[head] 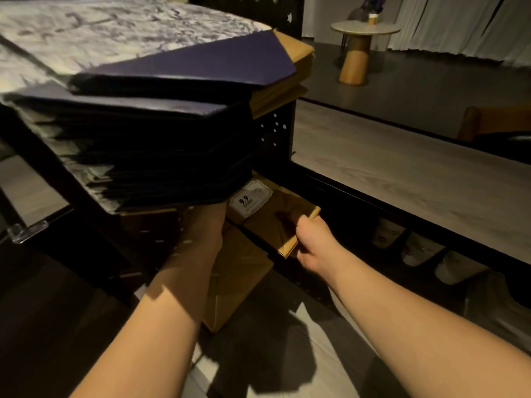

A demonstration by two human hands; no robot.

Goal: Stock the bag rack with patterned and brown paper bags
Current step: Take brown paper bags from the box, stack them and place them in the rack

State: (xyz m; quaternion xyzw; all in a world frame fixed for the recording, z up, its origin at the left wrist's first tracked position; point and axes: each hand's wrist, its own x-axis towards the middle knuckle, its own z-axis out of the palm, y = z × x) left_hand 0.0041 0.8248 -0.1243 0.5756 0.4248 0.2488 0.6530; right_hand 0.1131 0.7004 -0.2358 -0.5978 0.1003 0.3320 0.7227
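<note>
The person's left hand [205, 225] reaches up under a thick stack of dark patterned paper bags [161, 145], palm against the bottom of the pile; its fingers are hidden beneath the stack, so how far they curl cannot be told. The stack is folded flat and lies tilted, its top bag showing a dark purple flap, and it fills the upper left of the view in front of a black rack [277, 139] whose side panel is punched with small star-shaped holes. Behind the purple flap, a pile of brown paper bags [290, 79] sits on the top of the rack.

The right hand [313, 245] grips the near edge of a folded brown paper bag [275, 222], thumb on top and fingers curled under it. This bag lies on a lower level of the rack, just beside a small white price label [250, 199] printed "9.9". Another folded brown bag [235, 280] lies lower and nearer, between the two forearms.

To the right, under a long pale desk [402, 173], a row of white paper cups [416, 248] lies on a dark shelf. In the background a round side table [365, 33] stands before pale curtains [459, 24].
</note>
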